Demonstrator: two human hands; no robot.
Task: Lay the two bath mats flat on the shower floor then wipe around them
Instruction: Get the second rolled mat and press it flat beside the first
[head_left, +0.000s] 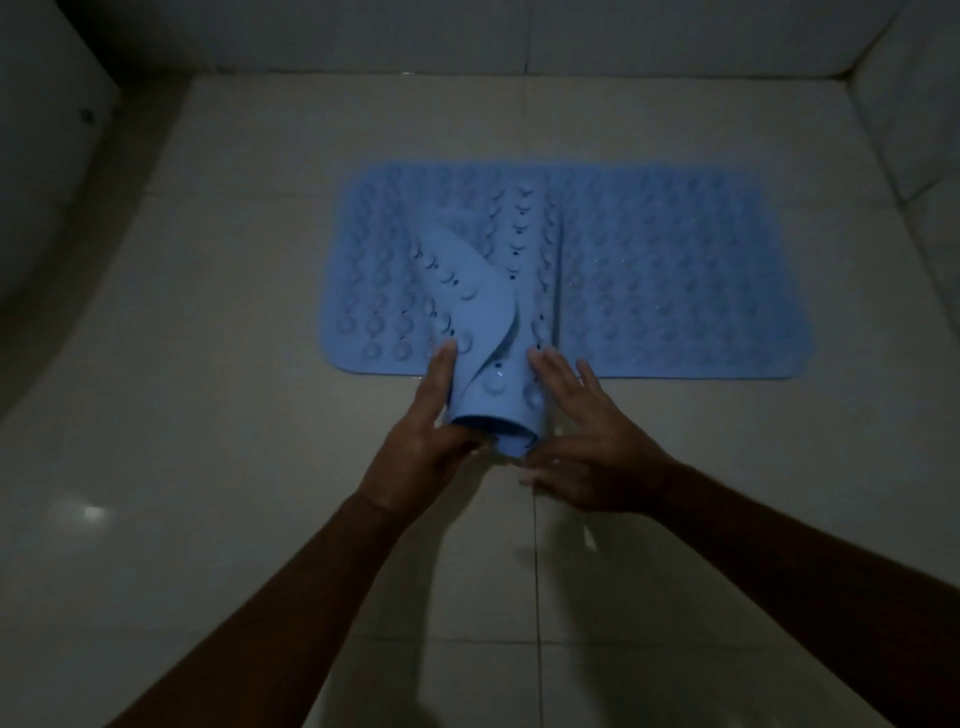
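Rolled mat sits across the flat mat's near edge; left hand grips its end to steady it, right hand, fingers spread, rests alongside, likely to unroll it flat.

Both bare forearms reach forward, the left one from the lower left corner of the view and the right one from the lower right, and the hands are close together. The left hand grips the near end of the rolled mat: its fingers lie along the left side of the roll and its thumb curls around the near opening. The right hand is flat, with fingers straight and spread. Its index finger touches the right side of the roll, and its thumb, a little blurred, points toward the left hand.
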